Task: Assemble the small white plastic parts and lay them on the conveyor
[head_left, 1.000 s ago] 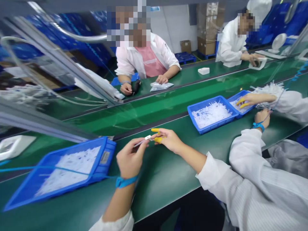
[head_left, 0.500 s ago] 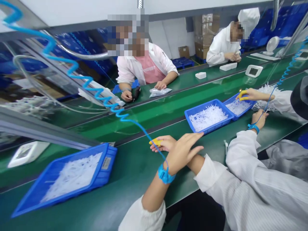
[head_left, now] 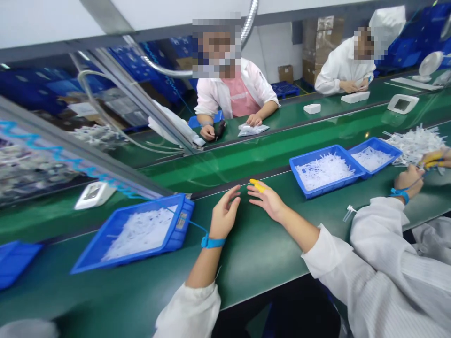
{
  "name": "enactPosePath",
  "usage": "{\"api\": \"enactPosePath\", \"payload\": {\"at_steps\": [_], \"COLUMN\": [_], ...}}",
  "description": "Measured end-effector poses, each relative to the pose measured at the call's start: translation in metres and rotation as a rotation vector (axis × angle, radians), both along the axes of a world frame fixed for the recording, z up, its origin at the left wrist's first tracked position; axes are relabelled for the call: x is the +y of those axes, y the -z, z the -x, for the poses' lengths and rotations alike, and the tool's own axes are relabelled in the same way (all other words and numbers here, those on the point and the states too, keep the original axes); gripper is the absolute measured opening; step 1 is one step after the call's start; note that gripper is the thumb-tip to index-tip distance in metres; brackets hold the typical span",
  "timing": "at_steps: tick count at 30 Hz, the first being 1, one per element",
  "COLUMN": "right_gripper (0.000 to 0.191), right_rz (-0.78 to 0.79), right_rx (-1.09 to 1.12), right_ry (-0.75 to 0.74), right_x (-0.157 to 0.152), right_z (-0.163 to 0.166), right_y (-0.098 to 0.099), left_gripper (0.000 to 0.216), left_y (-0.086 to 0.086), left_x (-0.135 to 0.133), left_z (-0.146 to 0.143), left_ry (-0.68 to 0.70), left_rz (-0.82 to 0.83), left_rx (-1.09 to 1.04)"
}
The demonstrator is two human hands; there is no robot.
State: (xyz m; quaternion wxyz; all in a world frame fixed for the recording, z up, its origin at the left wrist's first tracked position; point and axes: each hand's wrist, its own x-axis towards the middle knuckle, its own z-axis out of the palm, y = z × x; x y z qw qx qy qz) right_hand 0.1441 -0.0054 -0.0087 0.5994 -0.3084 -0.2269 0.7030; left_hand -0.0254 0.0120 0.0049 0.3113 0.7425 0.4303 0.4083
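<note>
Above the green worktable [head_left: 243, 249], my left hand [head_left: 224, 213] is raised with its fingers stretched and nothing in it. A blue wrist strap [head_left: 213, 242] with a cord sits around that wrist. Just right of it, my right hand [head_left: 268, 201] is also open, fingers apart and holding nothing. A yellow finger cot [head_left: 258, 186] covers one of its fingers. The two hands face each other with a small gap between them. To the left of my left hand lies a blue tray [head_left: 180, 225] with thin white plastic strips [head_left: 141, 232] in it.
Two more blue trays [head_left: 319, 191] with white strips stand at the right, beside a strip pile [head_left: 417, 143]. A co-worker's hands [head_left: 410, 184] work there. Small white plastic pieces [head_left: 349, 212] lie near that sleeve. Across the green conveyor [head_left: 225, 162] sit two people. A metal post [head_left: 81, 150] slants at left.
My hands were crossed, left over right; now they have separated, the left moving left. The view has shifted left. The neighbour's hand with yellow finger covers has left the tray for the pile.
</note>
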Motion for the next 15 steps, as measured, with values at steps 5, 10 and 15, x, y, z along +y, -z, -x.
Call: {"api": "enactPosePath", "payload": {"at_steps": [5, 10, 15], "right_gripper": [0.045, 0.045, 0.041], "right_rz": [-0.123, -0.119, -0.124], "right_rx": [-0.05, -0.104, -0.132], "right_ry": [-0.126, -0.202, -0.206], "right_x": [-0.007, -0.01, -0.013], "right_z": [-0.012, -0.013, -0.018], "right_y": [0.01, 0.004, -0.004], "left_gripper": [0.054, 0.047, 0.06], "left_y": [0.014, 0.015, 0.014], "left_x": [0.005, 0.012, 0.008], "left_z": [0.0, 0.003, 0.005], "left_ry": [0.084, 0.165, 0.365], "left_rz": [0.136, 0.17, 0.267], "left_rx": [-0.191, -0.221, -0.317]}}
